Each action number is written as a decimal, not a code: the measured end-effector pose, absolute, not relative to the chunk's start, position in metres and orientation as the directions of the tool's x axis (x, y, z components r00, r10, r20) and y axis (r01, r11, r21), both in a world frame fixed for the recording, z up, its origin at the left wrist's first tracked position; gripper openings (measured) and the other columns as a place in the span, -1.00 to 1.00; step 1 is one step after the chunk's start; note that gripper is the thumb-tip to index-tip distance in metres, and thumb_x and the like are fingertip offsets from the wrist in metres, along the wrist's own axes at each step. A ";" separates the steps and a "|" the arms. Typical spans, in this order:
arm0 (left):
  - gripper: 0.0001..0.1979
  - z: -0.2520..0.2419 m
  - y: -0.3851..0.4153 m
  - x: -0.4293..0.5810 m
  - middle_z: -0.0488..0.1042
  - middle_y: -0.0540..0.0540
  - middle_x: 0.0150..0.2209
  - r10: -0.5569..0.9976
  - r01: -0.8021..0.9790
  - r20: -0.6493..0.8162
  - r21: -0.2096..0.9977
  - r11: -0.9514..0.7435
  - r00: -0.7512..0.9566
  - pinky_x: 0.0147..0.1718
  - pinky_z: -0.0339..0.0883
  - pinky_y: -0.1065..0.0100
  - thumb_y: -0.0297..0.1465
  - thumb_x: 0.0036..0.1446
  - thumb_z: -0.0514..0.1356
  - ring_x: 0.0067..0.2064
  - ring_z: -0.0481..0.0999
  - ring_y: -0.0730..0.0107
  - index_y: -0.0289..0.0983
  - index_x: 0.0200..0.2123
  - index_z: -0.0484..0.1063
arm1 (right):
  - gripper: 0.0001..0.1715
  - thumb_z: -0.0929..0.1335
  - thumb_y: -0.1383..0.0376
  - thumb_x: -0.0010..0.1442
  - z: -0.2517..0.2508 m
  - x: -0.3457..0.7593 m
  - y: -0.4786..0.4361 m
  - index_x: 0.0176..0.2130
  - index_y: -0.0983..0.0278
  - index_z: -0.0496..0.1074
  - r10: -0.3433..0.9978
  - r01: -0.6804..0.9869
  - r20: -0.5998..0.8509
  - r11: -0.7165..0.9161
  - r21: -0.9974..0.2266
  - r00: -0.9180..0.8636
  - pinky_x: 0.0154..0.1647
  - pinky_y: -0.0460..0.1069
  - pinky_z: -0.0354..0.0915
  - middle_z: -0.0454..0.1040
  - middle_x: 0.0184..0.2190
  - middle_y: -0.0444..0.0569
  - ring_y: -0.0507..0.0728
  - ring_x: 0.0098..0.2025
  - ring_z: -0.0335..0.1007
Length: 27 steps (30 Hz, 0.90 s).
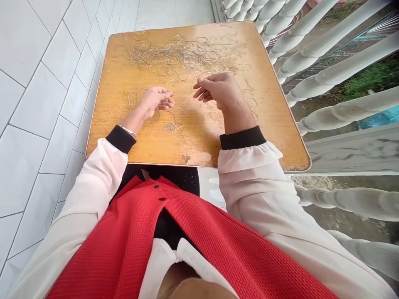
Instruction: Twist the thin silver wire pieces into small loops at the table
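My left hand (156, 99) is held just above the wooden table top (193, 141), thumb and forefinger pinched together. A thin thread-like strand seems to come from its fingertips, very faint. To its right, my right hand (221, 89) is also raised over the table, thumb against forefinger and the other fingers curled; whatever is in that pinch is too fine to make out. Beyond both hands lies a loose tangle of thin, curly, wire-like strands (181, 54). A few separate strands (129, 99) rest beside my left hand, and another thin loop (254, 106) is near my right wrist.
A white tiled wall (34, 104) runs along the left side. On the right stands a railing of white balusters (327, 83), with ground and greenery behind it. The table's surface has worn, chipped patches (186, 159) near the front edge.
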<state>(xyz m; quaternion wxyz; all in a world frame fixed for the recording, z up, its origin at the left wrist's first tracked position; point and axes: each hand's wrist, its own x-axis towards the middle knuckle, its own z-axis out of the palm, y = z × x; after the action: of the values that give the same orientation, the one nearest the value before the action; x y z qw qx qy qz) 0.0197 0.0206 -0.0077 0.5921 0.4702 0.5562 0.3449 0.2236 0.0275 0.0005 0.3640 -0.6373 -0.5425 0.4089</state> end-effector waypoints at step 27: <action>-0.82 -0.020 0.026 0.041 0.53 0.00 -0.45 0.947 0.256 -0.299 0.930 0.263 0.117 -0.27 0.39 0.40 -0.65 0.21 0.29 -0.42 0.58 0.48 -0.31 -0.17 0.47 | -0.89 0.51 0.30 0.08 -0.047 0.218 0.056 -0.37 0.04 0.59 0.985 0.635 0.123 0.172 -0.753 -0.121 0.24 0.26 0.43 0.70 -0.14 -0.02 0.35 0.09 0.54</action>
<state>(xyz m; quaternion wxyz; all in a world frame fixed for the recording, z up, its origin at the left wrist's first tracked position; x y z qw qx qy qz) 0.0409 0.0256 -0.0197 0.5403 0.5163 0.5825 0.3197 0.2181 0.0563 -0.0473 0.3179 -0.5818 -0.6962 0.2752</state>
